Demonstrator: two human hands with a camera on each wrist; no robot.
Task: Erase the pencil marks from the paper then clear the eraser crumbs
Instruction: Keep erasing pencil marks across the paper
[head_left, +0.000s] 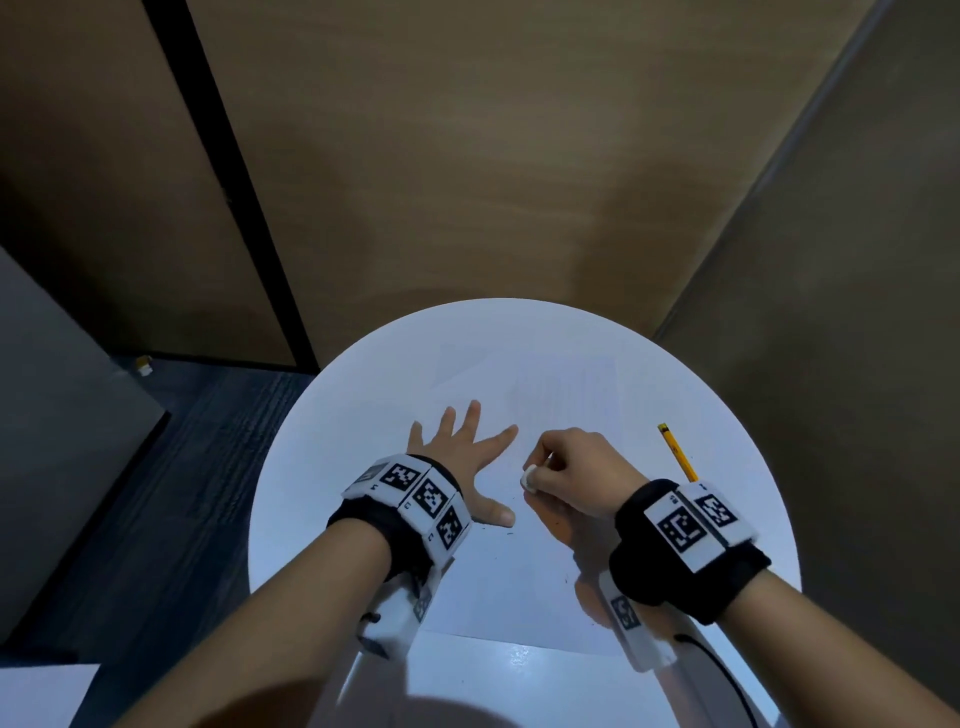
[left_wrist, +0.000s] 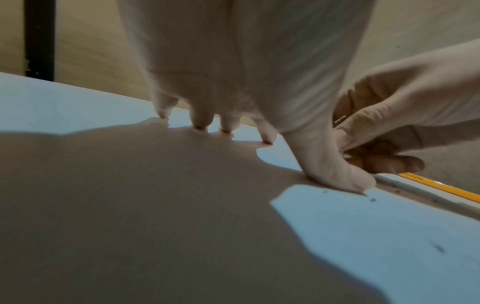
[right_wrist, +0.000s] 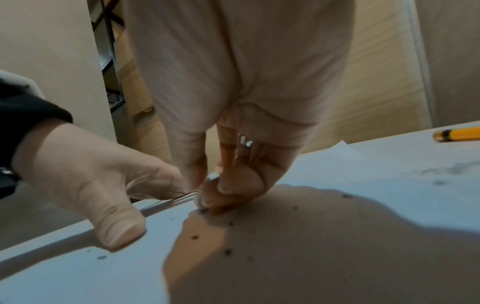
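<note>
A white sheet of paper (head_left: 519, 582) lies on the round white table (head_left: 322, 447). My left hand (head_left: 462, 462) is spread flat on the paper, fingers straight, pressing it down; the left wrist view shows its fingertips (left_wrist: 200, 125) on the sheet. Just to its right, my right hand (head_left: 571, 467) pinches a small white eraser (head_left: 529, 477) against the paper, also seen in the right wrist view as the eraser (right_wrist: 214, 176) between curled fingers. Small dark eraser crumbs (right_wrist: 228, 252) lie scattered on the paper below the hand. Pencil marks are too faint to make out.
A yellow pencil (head_left: 677, 451) lies on the table to the right of my right hand, also visible as the pencil (right_wrist: 457, 134) in the right wrist view. Brown wall panels stand behind the table; dark floor lies to the left.
</note>
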